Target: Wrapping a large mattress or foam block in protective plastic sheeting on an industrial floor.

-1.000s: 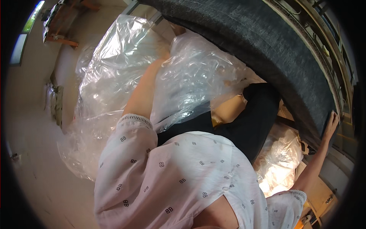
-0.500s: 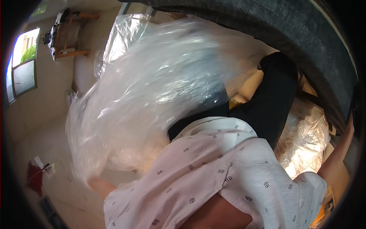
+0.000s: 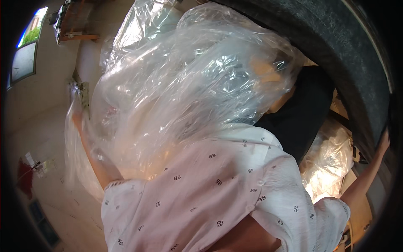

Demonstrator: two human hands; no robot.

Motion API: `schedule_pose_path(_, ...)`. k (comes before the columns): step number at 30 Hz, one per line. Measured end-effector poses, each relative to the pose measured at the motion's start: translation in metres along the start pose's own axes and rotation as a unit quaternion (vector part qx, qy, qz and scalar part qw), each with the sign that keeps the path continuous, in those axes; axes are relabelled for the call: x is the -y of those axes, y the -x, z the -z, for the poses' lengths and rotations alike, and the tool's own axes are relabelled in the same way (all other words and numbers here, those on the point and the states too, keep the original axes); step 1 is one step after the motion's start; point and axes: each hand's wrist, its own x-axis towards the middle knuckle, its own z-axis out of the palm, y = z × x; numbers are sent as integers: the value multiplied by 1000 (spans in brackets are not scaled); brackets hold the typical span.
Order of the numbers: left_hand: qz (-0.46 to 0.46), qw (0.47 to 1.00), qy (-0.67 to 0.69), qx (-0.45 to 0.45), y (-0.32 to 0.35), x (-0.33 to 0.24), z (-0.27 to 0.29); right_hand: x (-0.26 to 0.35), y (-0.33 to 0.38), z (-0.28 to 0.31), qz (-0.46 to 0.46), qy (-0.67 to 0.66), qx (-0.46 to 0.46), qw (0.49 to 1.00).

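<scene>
A big sheet of clear plastic film [image 3: 168,88] billows over my lap and across the middle of the head view. At its left edge my left hand [image 3: 77,118] is raised, closed on the film, with the arm stretched out and partly behind the plastic. My right arm reaches far to the right. There my right hand [image 3: 385,142] touches the edge of a large dark grey, mottled piece [image 3: 336,54] that curves across the top right. Its fingers are lost in the dark rim.
Crumpled clear plastic [image 3: 329,164] lies at right, beside my leg in black trousers [image 3: 308,113]. Shiny wrapped plastic [image 3: 147,21] stands at the top. On the far left are a window [image 3: 25,59], a wooden rack [image 3: 79,35] and a red thing [image 3: 25,178] on the pale floor.
My left hand has moved up and outward, pulling the film's edge along. The film has spread farther right over my lap. My right hand stays at the dark piece.
</scene>
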Motion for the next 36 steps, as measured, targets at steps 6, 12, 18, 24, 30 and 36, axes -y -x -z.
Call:
schedule_pose_path(6,-242,967,39,63,-22,-309,-48,13,5,15,-7,47,-9,999)
schedule_pose_path(12,-389,861,220,246,7,-273,-269,27,7,16,-11,77,-19,997)
schedule_pose_path(18,-267,851,356,280,30,-202,-265,14,16,26,-75,87,-10,993)
schedule_pose_path(24,-142,814,476,302,73,-131,-235,-11,-6,37,-90,178,-8,980)
schedule_pose_path(30,-28,756,572,317,112,-104,-192,21,-36,10,-117,236,9,965)
schedule_pose_path(36,90,687,660,289,105,-94,-174,40,-32,37,-89,138,27,986)
